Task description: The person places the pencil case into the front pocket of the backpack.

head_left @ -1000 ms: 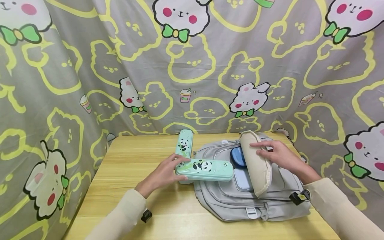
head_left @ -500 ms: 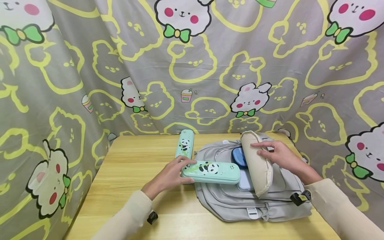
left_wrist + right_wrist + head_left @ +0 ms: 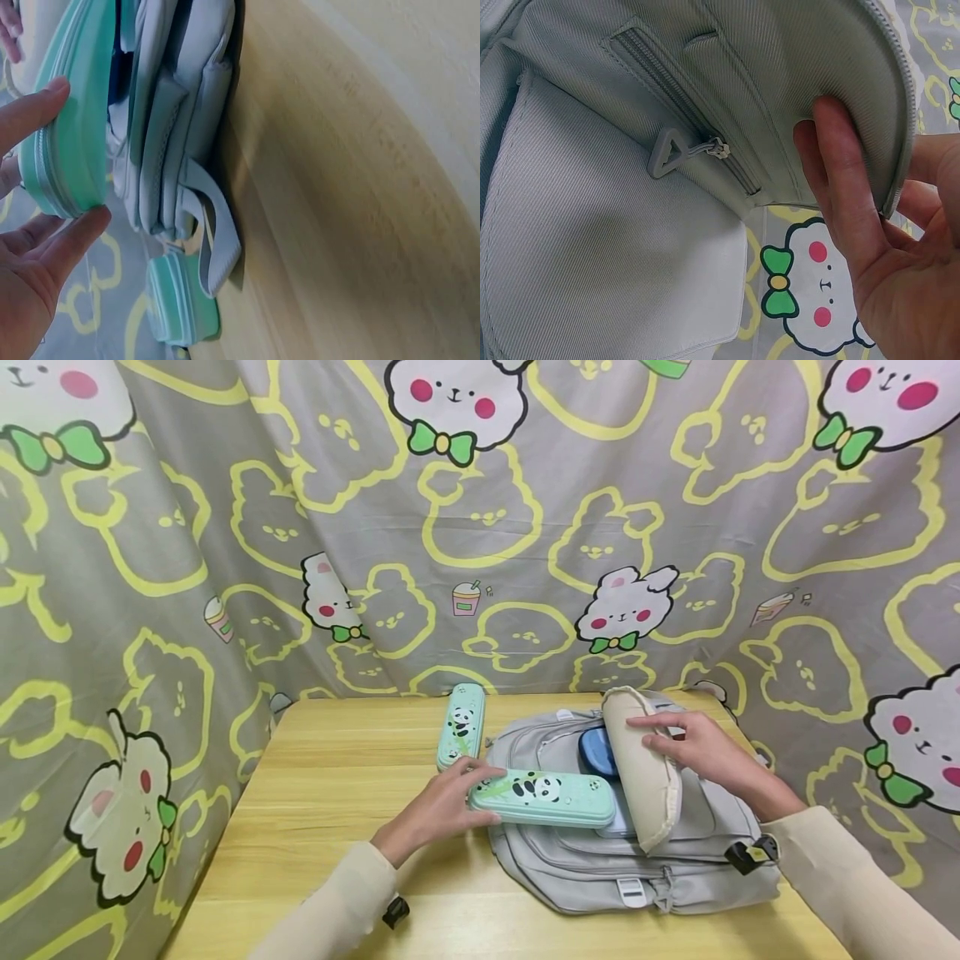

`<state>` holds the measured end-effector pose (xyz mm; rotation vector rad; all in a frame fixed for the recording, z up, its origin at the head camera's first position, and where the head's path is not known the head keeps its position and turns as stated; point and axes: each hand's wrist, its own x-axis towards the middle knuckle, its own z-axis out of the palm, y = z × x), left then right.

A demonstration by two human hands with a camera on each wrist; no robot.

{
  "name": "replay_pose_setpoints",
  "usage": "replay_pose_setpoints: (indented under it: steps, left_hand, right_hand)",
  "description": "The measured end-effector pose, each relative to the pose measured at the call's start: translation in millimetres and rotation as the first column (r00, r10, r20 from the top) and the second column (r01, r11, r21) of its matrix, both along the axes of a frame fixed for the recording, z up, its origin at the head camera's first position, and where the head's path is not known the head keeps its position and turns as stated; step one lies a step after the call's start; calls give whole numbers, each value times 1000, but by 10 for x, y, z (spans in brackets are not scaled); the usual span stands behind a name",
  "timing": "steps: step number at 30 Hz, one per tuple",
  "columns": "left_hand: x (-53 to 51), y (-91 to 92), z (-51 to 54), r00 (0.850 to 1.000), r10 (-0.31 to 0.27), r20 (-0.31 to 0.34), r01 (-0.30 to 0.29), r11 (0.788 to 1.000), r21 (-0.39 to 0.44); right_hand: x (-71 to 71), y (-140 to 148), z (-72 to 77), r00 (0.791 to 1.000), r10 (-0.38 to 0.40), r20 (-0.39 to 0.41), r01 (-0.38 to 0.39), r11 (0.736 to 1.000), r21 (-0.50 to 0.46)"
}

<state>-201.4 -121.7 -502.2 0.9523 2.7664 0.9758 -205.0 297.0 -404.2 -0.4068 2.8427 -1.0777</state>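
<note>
In the head view my left hand (image 3: 442,806) grips one end of a mint-green pencil case (image 3: 555,797) with panda pictures. Its far end hangs over a grey backpack (image 3: 540,881) lying flat. The left wrist view puts thumb and fingers on opposite sides of the zipped case (image 3: 86,142). My right hand (image 3: 705,752) pinches the backpack's raised flap (image 3: 637,768), shown grey and zip-edged in the right wrist view (image 3: 840,60). Beneath the flap sit a blue rounded item (image 3: 597,752) and a pale flat one (image 3: 619,817), partly covered by the case.
A second mint panda pencil case (image 3: 462,722) lies on the wooden table (image 3: 322,793), left of the backpack. A strap (image 3: 214,247) hangs from the bag beside it. Patterned curtain (image 3: 510,527) closes off the back and sides.
My left hand has carried the pencil case rightward and slightly nearer to me, further over the backpack towards the flap. The right hand stays on the flap.
</note>
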Motion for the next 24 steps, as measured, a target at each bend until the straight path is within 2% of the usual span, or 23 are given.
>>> replay_pose_setpoints:
  steps: [3,10,17,24]
  left_hand:
    - [9,39,-19,1000,-2,-26,2,1000,-3]
    - [39,115,-29,1000,17,3,-17,1000,-12]
    - [72,211,-40,999,11,-45,-12,1000,-16]
    - [109,312,-59,999,25,-41,-25,1000,-16]
  right_hand:
    - [-2,-4,0,1000,-6,6,6,1000,-8]
    - [-21,10,-25,999,-11,36,13,999,-36]
    - [-24,10,-32,998,-15,62,19,998,-66]
    - [1,-8,2,994,-34,101,43,995,-95]
